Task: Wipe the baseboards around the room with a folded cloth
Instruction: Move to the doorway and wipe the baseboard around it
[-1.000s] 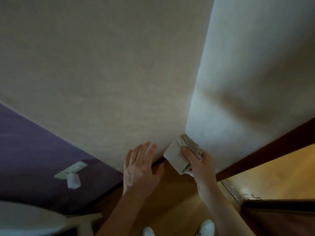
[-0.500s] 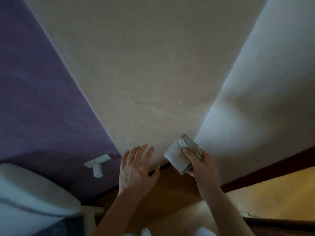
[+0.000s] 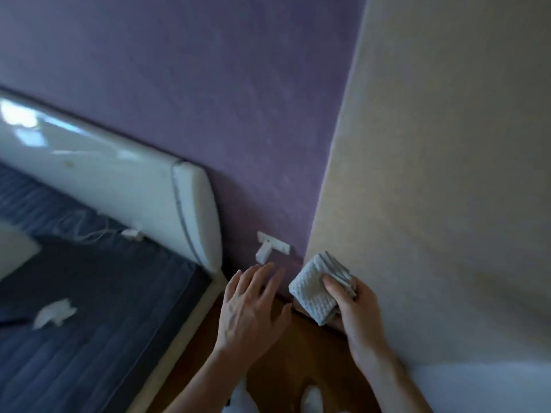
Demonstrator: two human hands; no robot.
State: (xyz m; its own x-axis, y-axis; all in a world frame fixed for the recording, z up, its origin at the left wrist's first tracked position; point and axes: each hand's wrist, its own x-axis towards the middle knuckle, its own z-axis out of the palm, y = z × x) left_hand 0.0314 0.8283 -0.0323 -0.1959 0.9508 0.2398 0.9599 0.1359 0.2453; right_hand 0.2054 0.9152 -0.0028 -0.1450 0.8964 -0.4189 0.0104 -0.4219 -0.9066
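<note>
Fingers (image 3: 334, 289) of the right hand (image 3: 359, 314) are clamped round a folded cloth (image 3: 313, 293), held low in the corner where the purple wall (image 3: 208, 114) meets the beige wall (image 3: 447, 174), just above the dark baseboard (image 3: 285, 298). Beside it the left hand (image 3: 253, 311) hovers over the wood floor (image 3: 298, 356), its fingers straight and spread, below a white wall socket (image 3: 272, 247).

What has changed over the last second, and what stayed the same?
The right hand carried the folded cloth leftward along the beige wall, from its right-hand corner to its corner with the purple wall; the left hand moved alongside. Unchanged: the right hand grips the cloth, and the left hand keeps its fingers spread.
</note>
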